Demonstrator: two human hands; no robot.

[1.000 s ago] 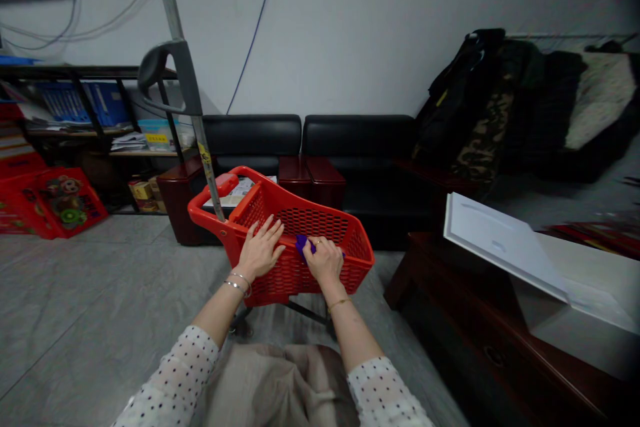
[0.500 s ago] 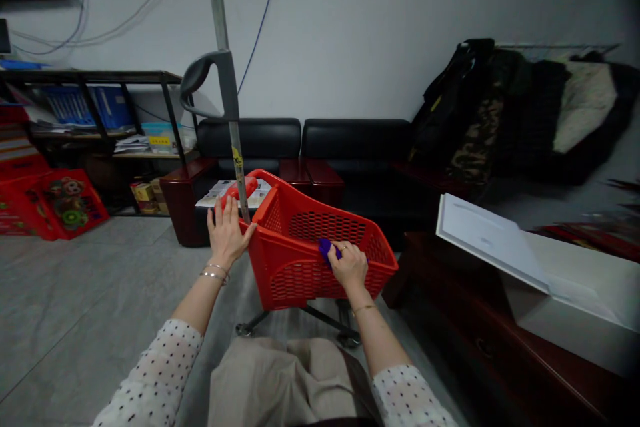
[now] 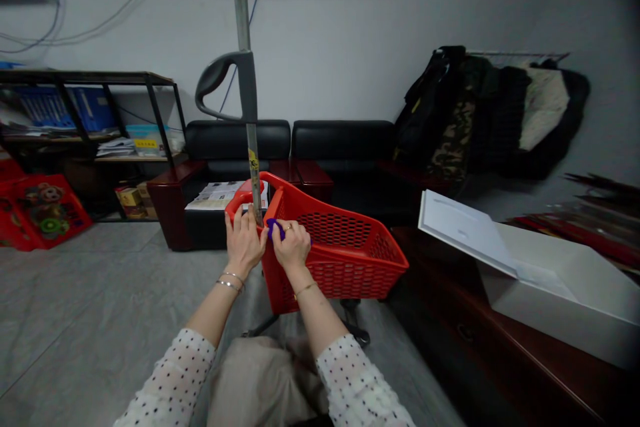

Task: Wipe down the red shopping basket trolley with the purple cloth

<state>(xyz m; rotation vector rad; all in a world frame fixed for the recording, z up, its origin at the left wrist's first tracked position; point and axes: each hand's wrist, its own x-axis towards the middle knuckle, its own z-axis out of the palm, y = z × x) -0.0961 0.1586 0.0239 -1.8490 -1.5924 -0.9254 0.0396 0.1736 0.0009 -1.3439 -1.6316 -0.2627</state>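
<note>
A red plastic shopping cart [image 3: 345,277] with perforated sides stands before me. My left hand [image 3: 244,240] rests on its handle end, fingers stretched over the red rim by the foot of a metal pole [image 3: 253,160]. The pole carries a grey loop handle [image 3: 245,87]. Close beside it, my right hand [image 3: 293,245] is closed on a purple cloth [image 3: 273,227], pressed to the cart's near rim. Most of the cloth is hidden under the fingers.
Behind the cart are black sofa seats [image 3: 345,147] with a newspaper [image 3: 215,195] on one. An open white box [image 3: 550,273] sits on a dark wooden table [image 3: 530,353] at right. Coats [image 3: 475,113] hang beyond; a shelf [image 3: 135,77] stands left.
My right hand has slid left along the near rim with the purple cloth, up to my left hand. The left hand stays at the handle end. The view has shifted slightly.
</note>
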